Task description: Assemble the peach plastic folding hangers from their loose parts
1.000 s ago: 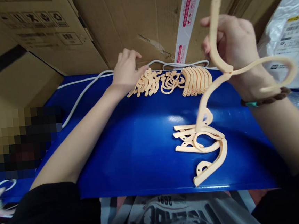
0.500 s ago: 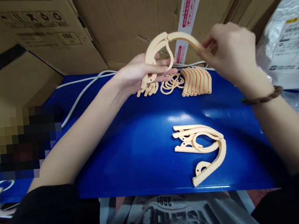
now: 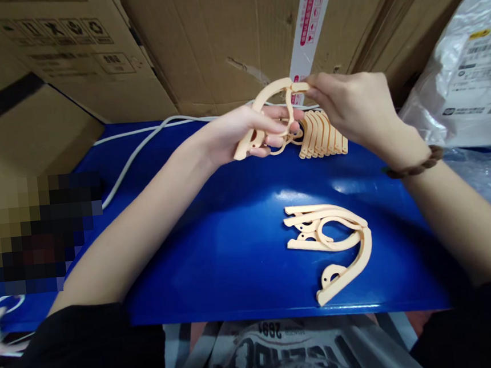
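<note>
Above the back of the blue tabletop (image 3: pixel 215 232), both my hands grip one peach-coloured folding clothes hanger (image 3: pixel 272 91). My left hand (image 3: pixel 247 128) has its thumb across the hanger's left arm and hook, with the fingers behind. My right hand (image 3: pixel 352 97) pinches the other arm near the joint; its far end is hidden by the hand. Nearer the front lie folded hangers (image 3: pixel 345 238) of the same colour, overlapping one another. Behind my hands, loose curved hooks (image 3: pixel 283 146) are partly covered by my left fingers. Beside them is a row of hanger arms (image 3: pixel 322 134).
Cardboard boxes (image 3: pixel 216 43) stand along the back and left. A white cable (image 3: pixel 131 151) runs across the rear of the table. At the right are a plastic-wrapped package (image 3: pixel 459 68) and clear plastic wrap (image 3: pixel 486 180). A blurred-out patch covers the left side.
My right hand has moved left and down, closer to my left hand. The hanger has come lower, and its right arm now shows only a short piece. The hangers on the table have stayed put.
</note>
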A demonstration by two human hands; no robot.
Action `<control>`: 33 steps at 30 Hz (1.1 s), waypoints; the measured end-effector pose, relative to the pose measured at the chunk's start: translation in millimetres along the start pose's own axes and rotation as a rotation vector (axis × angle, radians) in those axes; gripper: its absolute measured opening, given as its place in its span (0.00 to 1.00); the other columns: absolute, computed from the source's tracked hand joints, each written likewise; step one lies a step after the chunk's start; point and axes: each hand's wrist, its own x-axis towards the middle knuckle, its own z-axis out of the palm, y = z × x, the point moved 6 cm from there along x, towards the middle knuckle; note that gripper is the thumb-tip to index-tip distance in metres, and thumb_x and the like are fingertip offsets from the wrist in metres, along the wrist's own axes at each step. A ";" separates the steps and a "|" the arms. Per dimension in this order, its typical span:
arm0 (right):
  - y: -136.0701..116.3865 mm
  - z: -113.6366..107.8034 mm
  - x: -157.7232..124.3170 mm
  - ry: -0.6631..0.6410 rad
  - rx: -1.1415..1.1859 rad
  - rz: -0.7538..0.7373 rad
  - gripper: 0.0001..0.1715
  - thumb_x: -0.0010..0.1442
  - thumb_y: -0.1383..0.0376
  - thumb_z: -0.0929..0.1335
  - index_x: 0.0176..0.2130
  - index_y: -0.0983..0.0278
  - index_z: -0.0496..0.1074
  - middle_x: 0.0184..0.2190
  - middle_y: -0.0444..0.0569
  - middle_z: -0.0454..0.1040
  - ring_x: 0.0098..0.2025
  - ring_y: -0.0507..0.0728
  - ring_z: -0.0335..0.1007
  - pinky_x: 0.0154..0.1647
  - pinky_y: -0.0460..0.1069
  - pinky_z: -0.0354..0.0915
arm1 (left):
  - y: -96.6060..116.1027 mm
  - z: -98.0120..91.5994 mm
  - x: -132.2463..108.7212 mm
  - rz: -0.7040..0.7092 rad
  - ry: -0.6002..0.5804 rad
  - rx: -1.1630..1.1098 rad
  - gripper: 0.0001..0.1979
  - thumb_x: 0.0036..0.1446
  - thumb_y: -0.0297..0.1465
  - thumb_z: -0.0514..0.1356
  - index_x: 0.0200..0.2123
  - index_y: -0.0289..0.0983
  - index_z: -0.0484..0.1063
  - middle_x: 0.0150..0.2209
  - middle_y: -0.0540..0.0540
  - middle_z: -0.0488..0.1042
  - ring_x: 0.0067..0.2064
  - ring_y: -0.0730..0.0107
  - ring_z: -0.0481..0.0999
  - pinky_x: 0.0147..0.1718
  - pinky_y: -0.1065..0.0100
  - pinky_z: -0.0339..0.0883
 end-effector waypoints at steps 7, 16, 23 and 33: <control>4.4 8.6 3.6 -0.144 0.436 0.015 0.22 0.72 0.53 0.59 0.43 0.59 0.77 0.22 0.45 0.70 0.25 0.54 0.63 0.32 0.49 0.59 | -9.6 -3.4 5.6 0.110 0.015 0.356 0.19 0.49 0.18 0.59 0.44 0.38 0.72 0.39 0.46 0.73 0.30 0.74 0.70 0.28 0.70 0.63; 92.2 39.6 7.0 -0.121 0.221 0.440 0.17 0.69 0.63 0.61 0.40 0.65 0.77 0.31 0.56 0.77 0.30 0.54 0.67 0.34 0.50 0.56 | -2.6 13.4 29.9 0.149 0.211 0.350 0.18 0.51 0.16 0.56 0.45 0.35 0.69 0.46 0.42 0.72 0.44 0.67 0.73 0.36 0.70 0.68; 93.8 56.5 -4.7 -0.139 0.082 0.465 0.22 0.69 0.56 0.61 0.39 0.69 0.76 0.44 0.73 0.76 0.45 0.64 0.73 0.41 0.55 0.60 | -9.0 26.2 75.6 0.039 0.251 0.143 0.15 0.50 0.14 0.54 0.39 0.34 0.69 0.37 0.45 0.70 0.41 0.70 0.71 0.42 0.70 0.68; 92.5 66.3 -4.1 -0.238 0.079 0.454 0.24 0.70 0.55 0.60 0.37 0.66 0.78 0.31 0.62 0.77 0.48 0.71 0.74 0.46 0.61 0.66 | -17.0 35.2 89.4 0.021 0.266 0.121 0.21 0.46 0.13 0.53 0.44 0.32 0.71 0.38 0.46 0.69 0.43 0.69 0.72 0.45 0.69 0.67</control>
